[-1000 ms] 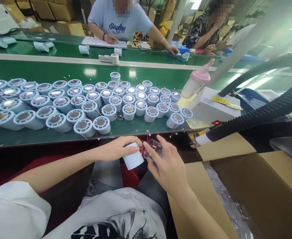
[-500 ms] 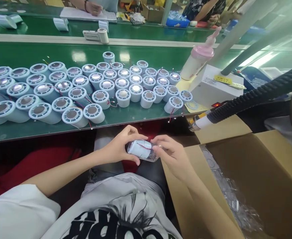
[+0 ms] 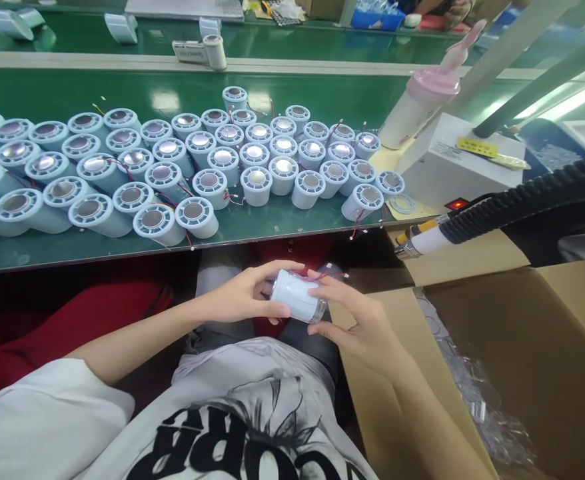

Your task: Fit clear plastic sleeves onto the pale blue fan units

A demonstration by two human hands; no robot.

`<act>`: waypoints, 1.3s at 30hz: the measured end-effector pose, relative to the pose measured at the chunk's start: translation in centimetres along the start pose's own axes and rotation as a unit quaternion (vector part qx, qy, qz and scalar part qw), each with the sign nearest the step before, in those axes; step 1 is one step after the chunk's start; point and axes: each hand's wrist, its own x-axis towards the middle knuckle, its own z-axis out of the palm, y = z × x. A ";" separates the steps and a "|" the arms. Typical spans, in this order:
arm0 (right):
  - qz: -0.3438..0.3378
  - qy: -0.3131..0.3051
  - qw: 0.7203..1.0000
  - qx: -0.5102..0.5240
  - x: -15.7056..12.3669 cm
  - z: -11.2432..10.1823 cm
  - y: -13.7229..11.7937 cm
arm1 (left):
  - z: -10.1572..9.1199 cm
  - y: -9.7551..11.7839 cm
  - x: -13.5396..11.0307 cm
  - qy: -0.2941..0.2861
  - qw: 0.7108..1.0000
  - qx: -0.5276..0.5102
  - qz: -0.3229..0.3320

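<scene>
Above my lap I hold a light-blue cylinder (image 3: 296, 295) with both hands. A clear plastic sleeve (image 3: 319, 311) shows around its right end. My left hand (image 3: 252, 293) grips the left end, thumb in front and fingers behind. The fingers and thumb of my right hand (image 3: 357, 310) close on the right end. Thin red and dark wires with small white plugs (image 3: 337, 272) stick out above my right fingers. Many similar light-blue cylinders (image 3: 197, 215) stand in rows on the green bench (image 3: 267, 230), round metal discs in their tops, some with wires trailing.
An open cardboard box (image 3: 537, 333) with clear plastic pieces (image 3: 477, 400) stands at my right. Over it reaches a black ribbed hose (image 3: 502, 207) with a metal tip. A white device (image 3: 447, 160) and a pink-capped bottle (image 3: 427, 100) stand at the bench's right.
The cylinder has turned in my hands; its wires, earlier lying across its front, now stick out at the top right. Less of the clear plastic shows past its right end. The view has shifted slightly.
</scene>
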 end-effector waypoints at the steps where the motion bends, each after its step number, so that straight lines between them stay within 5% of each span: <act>1: 0.004 -0.005 1.000 0.012 -0.1 -0.1 -0.1 | 0.0 0.1 -0.1 -0.006 1.000 0.008 0.006; 14: 0.154 -0.062 0.948 0.271 0.0 -0.4 -1.8 | 0.4 1.3 -1.1 -0.022 0.987 0.130 0.094; 31: 0.327 -0.018 0.817 0.475 0.3 1.2 -1.5 | -0.2 1.4 -1.5 -0.025 0.960 0.230 0.156; 39: 0.388 -0.070 0.756 0.524 1.0 1.6 -1.7 | -0.3 1.4 -1.2 -0.033 0.957 0.230 0.173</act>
